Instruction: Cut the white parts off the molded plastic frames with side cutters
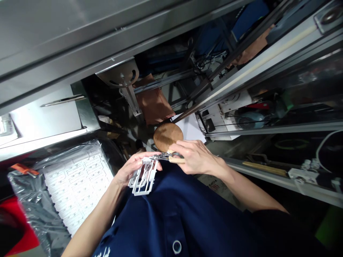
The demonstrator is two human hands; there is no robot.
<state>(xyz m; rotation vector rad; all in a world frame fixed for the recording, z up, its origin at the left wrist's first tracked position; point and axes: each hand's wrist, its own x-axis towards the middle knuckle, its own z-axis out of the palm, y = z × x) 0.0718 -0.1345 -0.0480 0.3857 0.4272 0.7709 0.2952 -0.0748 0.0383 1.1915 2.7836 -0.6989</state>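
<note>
The left hand (133, 168) was closed around a white lattice frame (144, 177), its fingers curled behind the upper part while the rest of the frame stuck out below the palm, toward the chest. The frame was a thin, open piece of white moulded plastic, with narrow parallel bars joined by crosspieces. The right hand (196, 157) was clenched on a pair of small snips (168, 157), with pale tan handles showing between the fingers and a bright metal head reaching left. The tips of the snips sat right at the top of the frame, beside the left fingers; whether they were touching it could not be made out.

Just past the hands lay a round brown disc (167, 136), partly behind the right fingers, and beyond it a sheet of white paper (190, 127). A copper-coloured sheet (152, 103) lay near a round metal plate on a bracket (121, 74). Below the hands was the person's navy shirt (174, 214), with a round snap (177, 247) near the bottom edge of the view. To the left, a clear plastic bag (34, 200) held a white sheet of small moulded shapes (76, 185), with something red (20, 225) beside it. Aluminium rails (268, 171) and a white machine housing (222, 117) ran along the right.
</note>
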